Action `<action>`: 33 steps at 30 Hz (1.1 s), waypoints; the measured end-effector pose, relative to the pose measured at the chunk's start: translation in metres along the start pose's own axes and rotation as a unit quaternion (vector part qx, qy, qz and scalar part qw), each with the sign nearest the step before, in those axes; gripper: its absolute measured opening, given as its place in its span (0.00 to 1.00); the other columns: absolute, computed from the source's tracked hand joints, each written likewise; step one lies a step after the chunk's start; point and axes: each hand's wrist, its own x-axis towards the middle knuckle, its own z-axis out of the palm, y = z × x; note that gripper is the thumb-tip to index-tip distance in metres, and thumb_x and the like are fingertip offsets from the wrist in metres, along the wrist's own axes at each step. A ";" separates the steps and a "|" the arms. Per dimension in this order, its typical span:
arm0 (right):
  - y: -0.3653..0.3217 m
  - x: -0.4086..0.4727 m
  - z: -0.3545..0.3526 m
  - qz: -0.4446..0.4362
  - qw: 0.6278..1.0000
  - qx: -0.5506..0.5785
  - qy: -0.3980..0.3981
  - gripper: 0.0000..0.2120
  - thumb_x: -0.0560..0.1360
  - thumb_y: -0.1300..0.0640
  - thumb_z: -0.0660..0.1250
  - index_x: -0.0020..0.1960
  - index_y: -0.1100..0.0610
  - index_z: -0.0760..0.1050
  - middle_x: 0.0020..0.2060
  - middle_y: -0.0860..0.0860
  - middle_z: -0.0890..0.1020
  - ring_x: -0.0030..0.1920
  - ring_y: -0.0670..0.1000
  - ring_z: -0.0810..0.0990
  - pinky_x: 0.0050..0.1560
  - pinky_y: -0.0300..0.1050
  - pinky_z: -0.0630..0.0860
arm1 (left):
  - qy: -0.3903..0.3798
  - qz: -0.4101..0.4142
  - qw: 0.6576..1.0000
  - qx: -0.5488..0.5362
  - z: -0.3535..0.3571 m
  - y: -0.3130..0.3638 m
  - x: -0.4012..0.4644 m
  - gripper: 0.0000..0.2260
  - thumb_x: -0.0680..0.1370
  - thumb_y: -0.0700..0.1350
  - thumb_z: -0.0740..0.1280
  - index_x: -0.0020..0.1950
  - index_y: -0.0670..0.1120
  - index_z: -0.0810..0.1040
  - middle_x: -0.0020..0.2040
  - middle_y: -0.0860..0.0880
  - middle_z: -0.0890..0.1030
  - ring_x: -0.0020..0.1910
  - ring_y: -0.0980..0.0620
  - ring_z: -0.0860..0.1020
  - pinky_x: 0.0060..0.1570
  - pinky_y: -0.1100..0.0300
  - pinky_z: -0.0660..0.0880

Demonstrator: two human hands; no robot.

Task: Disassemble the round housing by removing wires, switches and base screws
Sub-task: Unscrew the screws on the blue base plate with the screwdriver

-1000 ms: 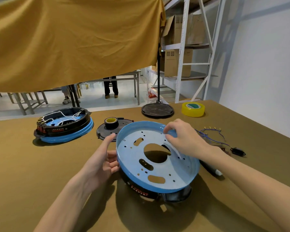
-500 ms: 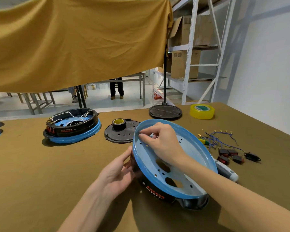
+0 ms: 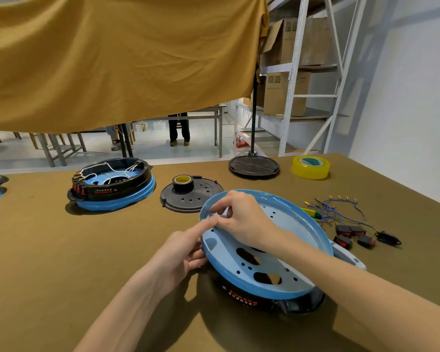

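A second housing [image 3: 111, 185] lies far left, lid [image 3: 191, 196] behind the tilted housing [image 3: 264, 252], switches [image 3: 352, 235] right.

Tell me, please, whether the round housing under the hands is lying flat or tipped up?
Tipped. The round housing rests on its near black edge, with its far blue rim raised off the table.
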 end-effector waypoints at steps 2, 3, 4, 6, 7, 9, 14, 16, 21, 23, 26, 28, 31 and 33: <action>-0.001 -0.002 0.003 -0.008 1.000 0.007 -0.009 0.08 0.77 0.54 0.73 0.54 0.53 0.87 0.40 0.41 0.79 0.40 0.36 0.75 0.39 0.30 0.68 | 0.029 -0.023 0.999 -0.013 -0.001 0.000 0.002 0.37 0.56 0.60 0.81 0.56 0.40 0.77 0.38 0.45 0.87 0.40 0.49 0.87 0.34 0.58 0.83; -0.002 -0.003 0.004 -0.013 1.000 0.012 -0.011 0.07 0.77 0.55 0.73 0.53 0.53 0.87 0.38 0.40 0.78 0.40 0.33 0.75 0.38 0.30 0.68 | 0.037 -0.029 0.999 -0.017 -0.001 0.000 0.004 0.37 0.56 0.60 0.81 0.55 0.39 0.77 0.38 0.44 0.87 0.40 0.48 0.87 0.34 0.57 0.83; -0.003 -0.004 0.004 -0.016 1.000 0.015 -0.012 0.07 0.77 0.55 0.72 0.52 0.53 0.88 0.37 0.39 0.77 0.40 0.31 0.74 0.37 0.29 0.69 | 0.041 -0.032 0.998 -0.022 -0.001 -0.001 0.005 0.36 0.56 0.60 0.80 0.54 0.39 0.77 0.38 0.44 0.87 0.40 0.48 0.88 0.35 0.57 0.83; -0.004 -0.004 0.004 -0.007 1.000 0.020 -0.009 0.07 0.78 0.56 0.72 0.52 0.53 0.88 0.36 0.39 0.77 0.39 0.31 0.75 0.36 0.28 0.69 | 0.047 -0.029 0.998 -0.039 0.000 -0.002 0.005 0.35 0.58 0.60 0.80 0.54 0.39 0.77 0.40 0.44 0.88 0.41 0.47 0.88 0.38 0.55 0.84; -0.004 -0.004 0.004 0.002 1.000 0.022 -0.005 0.07 0.78 0.56 0.72 0.52 0.53 0.88 0.36 0.39 0.78 0.39 0.33 0.76 0.35 0.28 0.70 | 0.047 -0.027 0.997 -0.051 0.000 -0.004 0.006 0.33 0.60 0.59 0.81 0.55 0.38 0.78 0.41 0.43 0.88 0.43 0.47 0.88 0.40 0.54 0.84; -0.004 -0.005 0.003 0.014 1.000 0.025 0.001 0.07 0.77 0.55 0.72 0.53 0.52 0.88 0.37 0.39 0.79 0.39 0.37 0.77 0.36 0.30 0.70 | 0.033 -0.022 0.996 -0.076 0.001 -0.008 0.005 0.30 0.66 0.56 0.81 0.58 0.39 0.79 0.45 0.43 0.88 0.45 0.46 0.88 0.46 0.52 0.84; 0.000 -0.010 0.004 0.018 0.998 0.046 0.032 0.07 0.76 0.54 0.73 0.53 0.51 0.87 0.45 0.46 0.80 0.44 0.46 0.77 0.43 0.38 0.74 | 0.039 -0.007 0.993 -0.107 0.008 -0.013 0.003 0.28 0.67 0.57 0.80 0.59 0.41 0.79 0.46 0.44 0.88 0.48 0.47 0.87 0.56 0.51 0.82; 0.002 -0.010 0.002 0.017 0.998 0.046 0.032 0.07 0.76 0.54 0.73 0.53 0.50 0.87 0.46 0.47 0.81 0.44 0.46 0.78 0.43 0.39 0.74 | 0.028 0.004 0.995 -0.099 0.009 -0.012 0.002 0.30 0.66 0.58 0.80 0.60 0.42 0.79 0.46 0.44 0.88 0.48 0.48 0.87 0.57 0.50 0.81; 0.000 -0.002 -0.008 -0.002 0.998 0.052 0.039 0.03 0.74 0.55 0.76 0.47 0.51 0.88 0.36 0.40 0.80 0.37 0.38 0.77 0.37 0.32 0.72 | 0.007 0.020 0.997 -0.076 0.011 -0.013 0.002 0.31 0.69 0.65 0.76 0.60 0.42 0.80 0.49 0.45 0.88 0.49 0.50 0.87 0.57 0.52 0.80; -0.002 0.003 -0.012 -0.008 0.999 0.037 0.030 0.02 0.74 0.56 0.76 0.45 0.52 0.88 0.34 0.40 0.80 0.37 0.35 0.77 0.36 0.30 0.71 | 0.006 0.022 0.997 -0.077 0.011 -0.012 0.003 0.31 0.69 0.66 0.74 0.59 0.42 0.80 0.50 0.45 0.88 0.49 0.50 0.87 0.56 0.53 0.80; -0.004 0.010 -0.015 -0.014 1.000 -0.018 -0.022 0.04 0.77 0.56 0.73 0.47 0.53 0.87 0.35 0.40 0.79 0.38 0.37 0.77 0.35 0.30 0.71 | -0.001 0.016 0.997 -0.077 0.010 -0.013 0.003 0.30 0.70 0.65 0.74 0.59 0.42 0.81 0.50 0.45 0.88 0.50 0.49 0.87 0.56 0.53 0.80; -0.005 0.012 -0.016 -0.015 0.995 -0.066 -0.069 0.05 0.79 0.55 0.71 0.49 0.53 0.85 0.38 0.42 0.81 0.40 0.42 0.78 0.37 0.33 0.72 | -0.004 -0.003 0.997 -0.075 0.008 -0.012 0.003 0.29 0.70 0.63 0.75 0.59 0.41 0.81 0.50 0.44 0.88 0.50 0.48 0.87 0.56 0.51 0.81; -0.007 0.012 -0.017 -0.021 0.988 -0.090 -0.121 0.06 0.80 0.55 0.69 0.51 0.54 0.84 0.43 0.47 0.83 0.43 0.46 0.80 0.42 0.41 0.79 | -0.014 -0.044 0.997 -0.056 0.002 -0.005 0.001 0.32 0.67 0.61 0.79 0.59 0.39 0.79 0.50 0.41 0.88 0.49 0.45 0.87 0.49 0.52 0.84; -0.009 0.011 -0.017 -0.022 0.987 -0.082 -0.139 0.05 0.80 0.55 0.69 0.52 0.53 0.83 0.42 0.45 0.82 0.42 0.44 0.80 0.40 0.36 0.76 | -0.024 -0.065 0.997 -0.037 -0.004 0.001 0.000 0.37 0.62 0.61 0.81 0.60 0.37 0.78 0.52 0.39 0.87 0.48 0.44 0.87 0.44 0.54 0.84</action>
